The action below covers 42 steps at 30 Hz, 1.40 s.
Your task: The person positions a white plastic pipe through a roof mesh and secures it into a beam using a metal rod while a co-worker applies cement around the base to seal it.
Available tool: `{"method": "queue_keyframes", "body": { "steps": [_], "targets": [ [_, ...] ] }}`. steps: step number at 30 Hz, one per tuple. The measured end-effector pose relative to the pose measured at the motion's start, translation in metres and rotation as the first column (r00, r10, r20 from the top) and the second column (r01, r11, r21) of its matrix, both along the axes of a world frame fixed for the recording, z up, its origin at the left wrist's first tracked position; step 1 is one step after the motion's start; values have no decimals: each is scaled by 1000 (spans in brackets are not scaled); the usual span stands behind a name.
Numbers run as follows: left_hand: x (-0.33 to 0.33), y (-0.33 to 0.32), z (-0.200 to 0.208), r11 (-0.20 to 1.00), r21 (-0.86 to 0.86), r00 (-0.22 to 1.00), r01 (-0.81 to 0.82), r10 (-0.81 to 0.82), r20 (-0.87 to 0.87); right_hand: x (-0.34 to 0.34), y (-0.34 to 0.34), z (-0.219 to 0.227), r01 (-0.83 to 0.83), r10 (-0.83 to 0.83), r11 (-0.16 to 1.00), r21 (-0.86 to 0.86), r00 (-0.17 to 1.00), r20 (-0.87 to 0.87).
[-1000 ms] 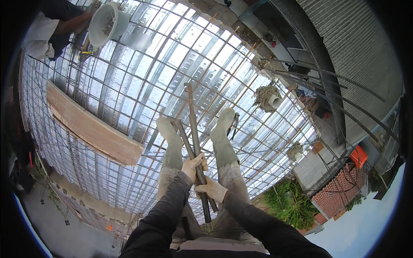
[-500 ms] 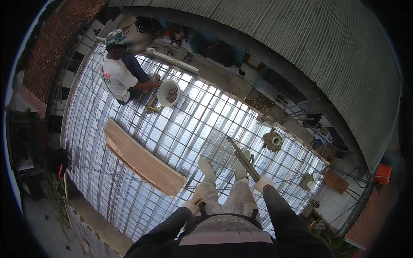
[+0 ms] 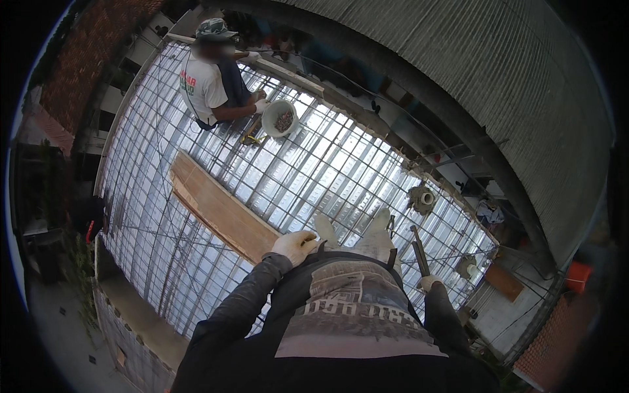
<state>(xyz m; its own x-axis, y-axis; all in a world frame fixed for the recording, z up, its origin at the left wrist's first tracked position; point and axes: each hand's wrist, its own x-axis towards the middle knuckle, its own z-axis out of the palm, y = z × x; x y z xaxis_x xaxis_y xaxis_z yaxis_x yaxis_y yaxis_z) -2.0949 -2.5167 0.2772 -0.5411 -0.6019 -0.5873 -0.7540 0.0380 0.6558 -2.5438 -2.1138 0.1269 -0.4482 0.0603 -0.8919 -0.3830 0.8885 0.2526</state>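
Observation:
My left hand (image 3: 293, 247), in a pale glove, is at the left side of my waist. Its fingers are curled together next to a dark strap (image 3: 320, 247); what they hold, if anything, is hidden. On the right, my gloved right hand (image 3: 429, 282) is wrapped round the lower end of a long dark metal bar tool (image 3: 419, 252). The tool points away from me over the rebar mesh (image 3: 327, 171), its narrow head tilted slightly left. Below it lies shiny ribbed metal decking. My boots (image 3: 375, 236) stand on the mesh just past my waist.
A wooden plank (image 3: 219, 206) lies on the mesh at left. Beyond it a co-worker (image 3: 209, 78) in a cap crouches beside a pale bucket (image 3: 280, 118); a yellow-and-black tool (image 3: 249, 139) is nearby. A pipe stub (image 3: 426, 198) rises at right near the deck edge (image 3: 458, 200).
My left hand has risen from my thigh to my waist. The bar tool and right hand have swung right and lower. My view has shifted, and the co-worker's arm has moved off the bucket's rim.

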Motion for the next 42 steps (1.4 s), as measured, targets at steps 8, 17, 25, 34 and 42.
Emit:
{"method": "queue_keyframes", "body": {
  "steps": [8,17,25,34,42],
  "targets": [
    [-116,-7,6,876,-140,864,462,-480,-150,66,-125,46,346,-241,854,-389,925,293],
    [-119,-1,22,696,-631,819,343,-550,-162,155,-301,181,490,-113,747,-450,759,641],
    [-46,-15,12,709,-583,807,397,-572,-146,189,-307,129,234,419,674,-700,660,624],
    [24,-9,-18,971,-189,988,-148,154,20,181,-283,84,742,-440,670,-11,409,799],
    [106,-9,-152,747,213,775,-630,622,111,138,-282,136,862,-630,499,-94,435,644]
  ]
}}
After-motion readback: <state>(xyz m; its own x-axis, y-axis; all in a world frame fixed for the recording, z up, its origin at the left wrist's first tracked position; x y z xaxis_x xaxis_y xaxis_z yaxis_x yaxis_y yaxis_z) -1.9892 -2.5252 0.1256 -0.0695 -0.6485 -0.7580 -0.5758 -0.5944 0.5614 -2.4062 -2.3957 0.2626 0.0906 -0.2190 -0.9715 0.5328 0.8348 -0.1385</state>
